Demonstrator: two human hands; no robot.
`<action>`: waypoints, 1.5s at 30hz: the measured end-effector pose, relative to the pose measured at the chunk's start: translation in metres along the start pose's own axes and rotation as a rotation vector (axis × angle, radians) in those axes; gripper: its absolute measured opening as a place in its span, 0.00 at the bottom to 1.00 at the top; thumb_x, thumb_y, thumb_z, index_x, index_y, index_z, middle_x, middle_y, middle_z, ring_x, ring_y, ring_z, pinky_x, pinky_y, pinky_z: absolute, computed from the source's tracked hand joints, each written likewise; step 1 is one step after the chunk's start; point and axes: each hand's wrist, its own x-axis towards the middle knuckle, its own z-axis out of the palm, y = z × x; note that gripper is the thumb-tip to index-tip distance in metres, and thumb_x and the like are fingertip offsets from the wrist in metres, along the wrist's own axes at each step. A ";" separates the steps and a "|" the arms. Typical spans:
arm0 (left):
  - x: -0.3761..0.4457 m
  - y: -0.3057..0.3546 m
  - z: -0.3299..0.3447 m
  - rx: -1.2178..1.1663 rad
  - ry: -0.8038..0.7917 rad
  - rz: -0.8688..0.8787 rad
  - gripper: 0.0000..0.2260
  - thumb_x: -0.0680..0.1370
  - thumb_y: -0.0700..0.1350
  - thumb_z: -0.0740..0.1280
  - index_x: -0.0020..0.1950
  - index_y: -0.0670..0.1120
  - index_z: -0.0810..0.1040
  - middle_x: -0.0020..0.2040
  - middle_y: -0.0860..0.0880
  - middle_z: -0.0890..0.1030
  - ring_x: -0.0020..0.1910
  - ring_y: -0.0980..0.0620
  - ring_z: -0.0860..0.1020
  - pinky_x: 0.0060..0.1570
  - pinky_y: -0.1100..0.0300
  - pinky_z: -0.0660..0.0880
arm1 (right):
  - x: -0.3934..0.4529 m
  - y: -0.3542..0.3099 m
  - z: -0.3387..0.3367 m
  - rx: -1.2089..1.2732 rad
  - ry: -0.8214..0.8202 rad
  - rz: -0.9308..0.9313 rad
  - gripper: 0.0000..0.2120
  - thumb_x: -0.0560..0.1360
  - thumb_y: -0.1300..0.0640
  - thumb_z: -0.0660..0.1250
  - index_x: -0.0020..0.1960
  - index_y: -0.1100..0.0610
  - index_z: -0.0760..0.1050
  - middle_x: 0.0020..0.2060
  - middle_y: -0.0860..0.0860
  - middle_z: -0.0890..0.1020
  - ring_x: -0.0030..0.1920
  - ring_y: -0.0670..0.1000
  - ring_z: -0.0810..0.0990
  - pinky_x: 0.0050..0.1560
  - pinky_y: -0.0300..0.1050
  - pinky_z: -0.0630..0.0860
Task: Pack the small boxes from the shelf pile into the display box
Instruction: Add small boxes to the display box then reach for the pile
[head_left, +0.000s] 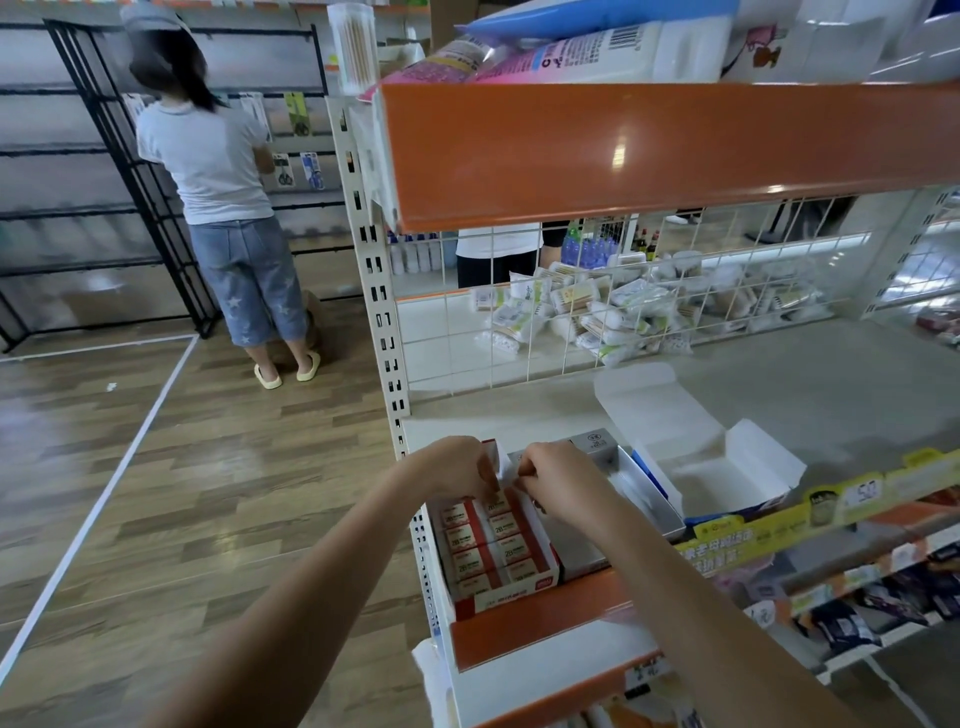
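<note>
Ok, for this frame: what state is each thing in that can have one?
Display box: open, two rows of small boxes inside.
White carton: open, flaps up, looks empty.
Left hand: fingers curled at the display box's far end.
Right hand: likewise.

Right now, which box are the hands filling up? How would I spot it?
Look at the shelf with the orange front edge, near its left end. The display box sits there under both hands, red and white, packed with small boxes in two neat rows. The open boxes beside it look empty.
</note>
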 end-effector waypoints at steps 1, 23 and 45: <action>0.000 0.000 0.001 0.005 0.014 -0.002 0.11 0.74 0.47 0.67 0.50 0.41 0.82 0.45 0.44 0.82 0.42 0.49 0.78 0.49 0.55 0.76 | 0.000 0.001 0.001 0.001 0.003 -0.003 0.05 0.77 0.57 0.62 0.48 0.54 0.77 0.39 0.49 0.77 0.41 0.50 0.77 0.39 0.43 0.71; 0.070 0.158 0.000 0.295 0.398 0.387 0.18 0.77 0.56 0.60 0.66 0.54 0.68 0.63 0.51 0.72 0.63 0.48 0.69 0.58 0.54 0.66 | -0.035 0.152 -0.100 -0.336 0.101 0.015 0.22 0.78 0.52 0.62 0.69 0.56 0.65 0.67 0.53 0.68 0.67 0.54 0.64 0.64 0.46 0.63; 0.246 0.563 0.058 0.400 0.279 0.570 0.17 0.79 0.50 0.60 0.67 0.47 0.68 0.63 0.44 0.71 0.62 0.43 0.69 0.58 0.51 0.68 | -0.146 0.503 -0.238 -0.236 0.229 0.528 0.18 0.79 0.56 0.59 0.67 0.61 0.67 0.63 0.59 0.72 0.62 0.57 0.71 0.62 0.49 0.68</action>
